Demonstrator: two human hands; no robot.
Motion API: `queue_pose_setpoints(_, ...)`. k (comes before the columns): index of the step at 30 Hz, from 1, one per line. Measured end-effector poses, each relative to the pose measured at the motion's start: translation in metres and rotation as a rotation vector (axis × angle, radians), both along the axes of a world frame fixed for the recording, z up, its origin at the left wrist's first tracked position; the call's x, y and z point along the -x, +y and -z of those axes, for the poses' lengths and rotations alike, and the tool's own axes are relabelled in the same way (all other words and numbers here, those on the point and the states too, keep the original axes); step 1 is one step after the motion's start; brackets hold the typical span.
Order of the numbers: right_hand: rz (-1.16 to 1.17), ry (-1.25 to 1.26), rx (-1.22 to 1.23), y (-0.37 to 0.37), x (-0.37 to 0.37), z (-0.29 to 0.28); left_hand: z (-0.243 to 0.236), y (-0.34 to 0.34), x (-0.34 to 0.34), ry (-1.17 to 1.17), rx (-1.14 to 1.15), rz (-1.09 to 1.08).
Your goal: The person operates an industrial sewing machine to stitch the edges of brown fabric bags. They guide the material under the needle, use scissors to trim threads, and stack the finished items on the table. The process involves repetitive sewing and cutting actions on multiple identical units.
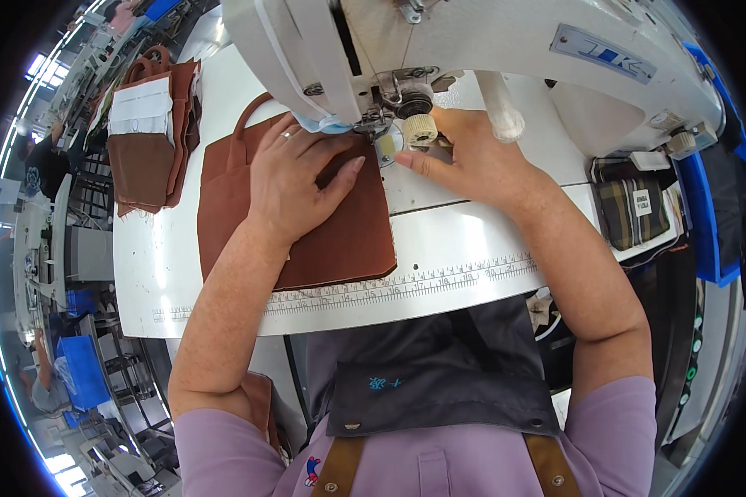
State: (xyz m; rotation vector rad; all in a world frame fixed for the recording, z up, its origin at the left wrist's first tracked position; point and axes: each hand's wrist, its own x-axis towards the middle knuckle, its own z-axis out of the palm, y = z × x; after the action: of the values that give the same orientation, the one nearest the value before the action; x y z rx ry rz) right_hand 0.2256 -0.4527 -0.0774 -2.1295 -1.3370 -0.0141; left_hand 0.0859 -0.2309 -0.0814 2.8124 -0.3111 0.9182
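Observation:
A reddish-brown bag panel (331,240) with a curved handle (242,132) lies flat on the white table of a sewing machine. My left hand (294,178) rests on it, fingers stretched flat and thumb apart, pressing rather than gripping. The panel's right edge runs beside the presser foot (373,126). To the right of the needle area is my right hand (477,157), its thumb stretched toward the needle plate (389,149) and apart from the index finger. That index finger reaches behind a cream knob (420,128); the other fingers are hidden.
The machine's white arm (506,33) spans the top. Stacked brown bag pieces (145,157) lie at the table's left. A printed ruler (348,296) follows the near edge. Folded checked cloth (630,207) and a blue bin (709,190) are at the right.

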Motion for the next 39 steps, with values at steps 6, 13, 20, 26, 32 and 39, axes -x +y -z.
queue_pose_setpoints(6, -0.093, -0.266, -0.174, 0.001, -0.008, 0.016, -0.015, -0.048, 0.013, 0.217, 0.196, -0.076)
queue_pose_setpoints(13, -0.18, -0.121, -0.12, -0.003, -0.004, 0.016, -0.022, -0.044, 0.006, 0.538, 0.401, -0.123)
queue_pose_setpoints(20, -0.192, -0.133, -0.111, 0.001, 0.004, 0.01, -0.023, -0.008, 0.011, 0.603, 1.041, -0.002)
queue_pose_setpoints(26, -0.193, -0.365, -0.141, 0.006, 0.011, 0.011, -0.016, -0.016, 0.015, 0.499, 0.903, -0.01)
queue_pose_setpoints(32, -0.13, -0.446, -0.085, 0.003, 0.015, 0.005, -0.01, -0.027, 0.018, 0.42, 0.788, 0.013)
queue_pose_setpoints(39, -0.138, -0.385, -0.172, 0.003, 0.017, 0.008, -0.029, -0.041, 0.024, 0.451, 0.508, 0.014)
